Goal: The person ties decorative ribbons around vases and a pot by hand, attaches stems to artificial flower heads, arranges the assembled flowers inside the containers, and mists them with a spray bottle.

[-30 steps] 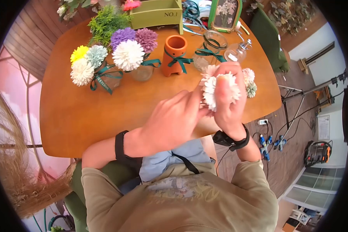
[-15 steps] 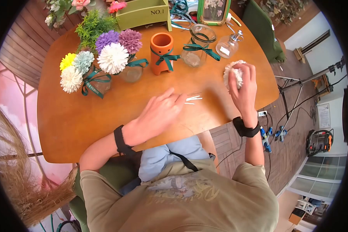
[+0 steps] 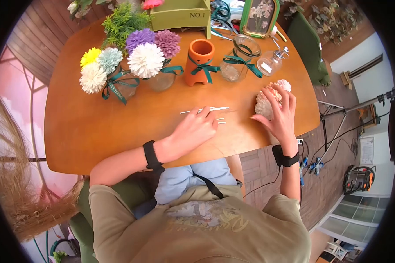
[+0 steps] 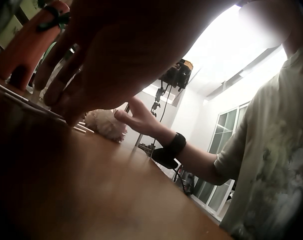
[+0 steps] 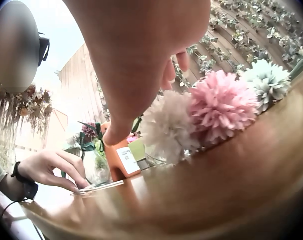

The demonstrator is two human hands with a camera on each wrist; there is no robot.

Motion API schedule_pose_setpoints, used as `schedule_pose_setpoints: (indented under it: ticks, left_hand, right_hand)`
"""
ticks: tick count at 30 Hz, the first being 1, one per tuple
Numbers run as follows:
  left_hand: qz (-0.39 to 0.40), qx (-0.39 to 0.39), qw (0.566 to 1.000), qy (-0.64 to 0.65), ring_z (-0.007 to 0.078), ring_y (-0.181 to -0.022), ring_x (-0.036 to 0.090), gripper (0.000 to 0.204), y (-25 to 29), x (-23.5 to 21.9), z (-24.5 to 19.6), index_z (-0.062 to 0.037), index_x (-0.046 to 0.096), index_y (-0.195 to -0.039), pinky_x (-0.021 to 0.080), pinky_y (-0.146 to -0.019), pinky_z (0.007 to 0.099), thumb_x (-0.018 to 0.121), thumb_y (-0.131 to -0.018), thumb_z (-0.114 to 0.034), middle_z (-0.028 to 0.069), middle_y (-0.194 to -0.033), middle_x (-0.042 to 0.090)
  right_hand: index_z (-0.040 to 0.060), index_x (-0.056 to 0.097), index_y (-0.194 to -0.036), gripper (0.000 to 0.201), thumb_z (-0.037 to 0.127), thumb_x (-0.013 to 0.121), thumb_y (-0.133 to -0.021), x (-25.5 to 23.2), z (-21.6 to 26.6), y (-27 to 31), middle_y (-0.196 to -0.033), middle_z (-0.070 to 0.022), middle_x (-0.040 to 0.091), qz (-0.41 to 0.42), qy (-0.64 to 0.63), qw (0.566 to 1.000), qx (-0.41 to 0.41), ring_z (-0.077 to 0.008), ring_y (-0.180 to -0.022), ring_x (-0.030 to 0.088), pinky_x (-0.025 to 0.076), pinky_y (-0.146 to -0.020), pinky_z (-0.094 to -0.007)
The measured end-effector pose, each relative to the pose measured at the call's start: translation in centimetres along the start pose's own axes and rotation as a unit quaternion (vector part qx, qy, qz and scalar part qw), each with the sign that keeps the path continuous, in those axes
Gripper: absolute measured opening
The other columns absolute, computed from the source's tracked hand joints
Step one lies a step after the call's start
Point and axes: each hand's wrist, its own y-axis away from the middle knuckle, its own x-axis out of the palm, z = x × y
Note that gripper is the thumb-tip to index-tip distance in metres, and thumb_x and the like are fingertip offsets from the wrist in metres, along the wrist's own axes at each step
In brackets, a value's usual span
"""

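Observation:
In the head view my left hand (image 3: 194,131) is over the table with loosely bent fingers. Its fingertips are right at several thin white sticks (image 3: 219,108) lying on the wood; the right wrist view shows the sticks (image 5: 104,186) by its thumb and forefinger. My right hand (image 3: 284,116) hovers at the table's right side, thumb and fingers spread apart. Below its fingers lies a cream-white flower head (image 3: 263,107), beside a pink flower head (image 5: 224,106) and a pale green one (image 5: 266,84). The hand partly hides these blooms in the head view.
An orange clay vase (image 3: 199,61), a glass jar (image 3: 239,65) with a green ribbon and a spray bottle (image 3: 271,61) stand beyond the hands. Flowers in glass vases (image 3: 162,81) are at the left. A green box (image 3: 180,17) and a picture frame (image 3: 260,17) are behind.
My right hand carried the white flower from between both hands to the right, set it beside the other blooms and spread its fingers. The white sticks now lie more spread under my left hand.

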Motion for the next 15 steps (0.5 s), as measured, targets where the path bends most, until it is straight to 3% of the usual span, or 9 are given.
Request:
schedule_pose_setpoints:
  ticks: [4, 5, 6, 8, 10, 14, 15]
  left_hand:
    - [0.007, -0.021, 1.0, 0.003, 0.0195, -0.098, 0.061, 0.015, 0.0, -0.5, 0.3, -0.004, 0.068, -0.091, 0.049, -0.075, 0.0315, 0.068, -0.078, -0.011, 0.0055, -0.092, 0.063]
    - [0.007, -0.024, 1.0, 0.001, 0.0195, -0.098, 0.061, 0.015, 0.0, -0.4, 0.3, -0.004, 0.068, -0.091, 0.049, -0.075, 0.0315, 0.068, -0.078, -0.011, 0.0055, -0.092, 0.063]
    - [-0.014, -0.024, 1.0, 0.015, 0.0205, -0.098, 0.061, 0.018, 0.0, -0.1, 0.3, -0.0031, 0.069, -0.093, 0.049, -0.076, 0.0323, 0.069, -0.078, -0.011, 0.0065, -0.092, 0.063]
    - [-0.036, -0.027, 0.999, 0.02, 0.0215, -0.099, 0.061, 0.021, -0.1, -0.2, 0.5, -0.0022, 0.069, -0.096, 0.049, -0.076, 0.0331, 0.069, -0.077, -0.012, 0.0076, -0.093, 0.063]
    - [-0.109, -0.046, 0.991, -0.062, 0.0248, -0.1, 0.061, 0.027, 0.0, -0.6, 0.6, 0.0002, 0.069, -0.1, 0.05, -0.079, 0.0359, 0.07, -0.076, -0.013, 0.0109, -0.095, 0.062]
    - [-0.103, -0.071, 0.987, -0.1, 0.027, -0.099, 0.06, 0.034, 0.8, 0.4, 1.0, 0.0019, 0.068, -0.105, 0.05, -0.079, 0.0387, 0.07, -0.075, -0.014, 0.0135, -0.097, 0.061]
    - [-0.024, -0.08, 0.994, -0.076, 0.0265, -0.099, 0.06, 0.035, 0.9, 0.2, 0.8, 0.0017, 0.067, -0.106, 0.051, -0.077, 0.0388, 0.071, -0.075, -0.014, 0.0129, -0.098, 0.062]
  right_hand:
    - [0.0164, 0.063, -0.138, 0.07, 0.045, 0.084, -0.078, -1.2, 2.2, -3.6, -0.138, -0.0101, 0.056, -0.056, -0.059, 0.995, -0.062, -0.0344, -0.121, 0.052, 0.041, -0.107, -0.0499]
    - [0.0148, 0.063, -0.138, 0.067, 0.042, 0.084, -0.08, -1.7, 3.4, -5.4, -0.135, -0.0108, 0.058, -0.08, -0.075, 0.99, -0.09, -0.035, -0.116, 0.055, 0.045, -0.102, -0.0483]
    - [0.0148, 0.063, -0.138, 0.067, 0.042, 0.084, -0.08, -2.0, 4.6, -7.1, -0.135, -0.0108, 0.058, -0.081, -0.076, 0.99, -0.092, -0.035, -0.116, 0.055, 0.045, -0.102, -0.0483]
    - [0.0156, 0.063, -0.139, 0.069, 0.042, 0.084, -0.079, -2.2, 6.9, -11.2, -0.134, -0.0113, 0.058, -0.108, -0.148, 0.967, -0.176, -0.0356, -0.115, 0.055, 0.049, -0.095, -0.0462]
    - [0.0164, 0.062, -0.139, 0.069, 0.047, 0.082, -0.08, -2.5, 9.9, -15.0, -0.133, -0.0129, 0.058, -0.116, -0.164, 0.953, -0.228, -0.037, -0.113, 0.056, 0.052, -0.091, -0.0447]
    - [0.02, 0.062, -0.14, 0.069, 0.058, 0.075, -0.084, -0.4, 14.4, -20.4, -0.133, -0.0167, 0.058, -0.14, -0.159, 0.938, -0.273, -0.038, -0.113, 0.057, 0.052, -0.093, -0.046]
    - [0.0218, 0.062, -0.14, 0.069, 0.064, 0.071, -0.086, 0.3, 15.2, -21.2, -0.131, -0.0186, 0.059, -0.149, -0.138, 0.937, -0.283, -0.0384, -0.113, 0.058, 0.052, -0.093, -0.0466]
